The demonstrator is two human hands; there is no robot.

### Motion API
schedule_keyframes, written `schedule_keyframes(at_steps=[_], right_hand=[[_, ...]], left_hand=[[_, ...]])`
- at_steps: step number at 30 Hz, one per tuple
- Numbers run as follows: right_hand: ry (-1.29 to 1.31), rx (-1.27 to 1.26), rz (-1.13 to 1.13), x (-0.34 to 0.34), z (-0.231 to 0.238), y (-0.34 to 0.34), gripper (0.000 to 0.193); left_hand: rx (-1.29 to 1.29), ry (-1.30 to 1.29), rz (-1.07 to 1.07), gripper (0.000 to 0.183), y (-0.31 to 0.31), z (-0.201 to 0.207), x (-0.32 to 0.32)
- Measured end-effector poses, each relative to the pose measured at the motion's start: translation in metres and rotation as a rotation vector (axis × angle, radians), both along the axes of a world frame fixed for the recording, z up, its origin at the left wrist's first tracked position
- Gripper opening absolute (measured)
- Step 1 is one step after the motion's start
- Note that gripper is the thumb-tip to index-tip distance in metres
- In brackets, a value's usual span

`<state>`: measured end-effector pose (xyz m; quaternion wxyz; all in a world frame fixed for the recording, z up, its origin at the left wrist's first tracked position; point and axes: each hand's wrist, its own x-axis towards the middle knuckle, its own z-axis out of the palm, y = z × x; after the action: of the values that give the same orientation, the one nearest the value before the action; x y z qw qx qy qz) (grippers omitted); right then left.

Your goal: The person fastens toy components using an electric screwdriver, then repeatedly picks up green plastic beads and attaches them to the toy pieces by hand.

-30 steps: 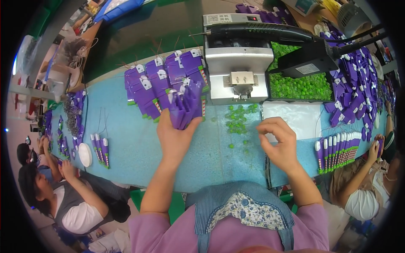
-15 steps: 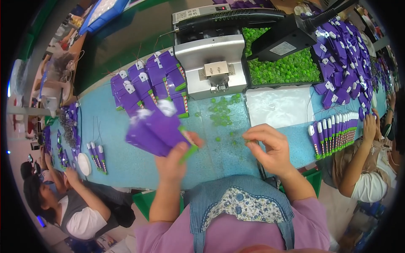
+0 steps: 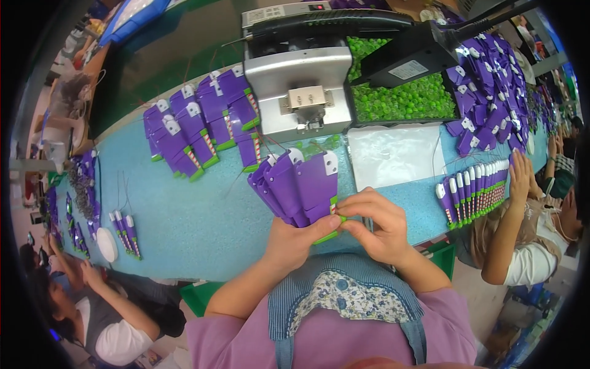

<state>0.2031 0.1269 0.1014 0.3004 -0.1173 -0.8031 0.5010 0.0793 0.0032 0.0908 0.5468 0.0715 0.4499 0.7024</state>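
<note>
A fan of several flat purple plastic pieces [image 3: 316, 184] with white tops, green ends and thin wires is gripped in my left hand [image 3: 292, 249], thumb across the lower ends. Against the striped, green-tipped end of the rightmost piece, my right hand [image 3: 382, 229] pinches thumb and forefinger together. Whatever lies between those fingertips is too small to make out. Small green translucent parts [image 3: 321, 146] lie scattered on the bench just behind the fan, partly hidden by it.
Behind stands a silver metal machine [image 3: 298, 71], with a black tray of green parts [image 3: 399, 101] beside it. A white sheet [image 3: 393, 157] lies before the tray. Purple pieces lie in rows at left [image 3: 203, 126] and right [image 3: 476, 190], and heaped far right [image 3: 495, 92]. Co-workers sit either side.
My left hand has swung the purple pieces rightward and turned them more upright. My right hand has moved slightly left and down, so its fingertips now meet the rightmost piece's green end.
</note>
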Motion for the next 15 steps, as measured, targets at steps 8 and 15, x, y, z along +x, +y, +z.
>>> schedule_keyframes(at_steps=[8,15], right_hand=[[-0.258,0.367,-0.409,0.026,-0.017,0.066,0.018],[-0.371,0.667,-0.501,0.021,-0.033,0.077,0.016]], left_hand=[[0.053,-0.085,-0.04,0.036,-0.006,-0.004,-0.007],[0.003,0.272,0.248,0.038,-0.006,-0.013,0.001]])
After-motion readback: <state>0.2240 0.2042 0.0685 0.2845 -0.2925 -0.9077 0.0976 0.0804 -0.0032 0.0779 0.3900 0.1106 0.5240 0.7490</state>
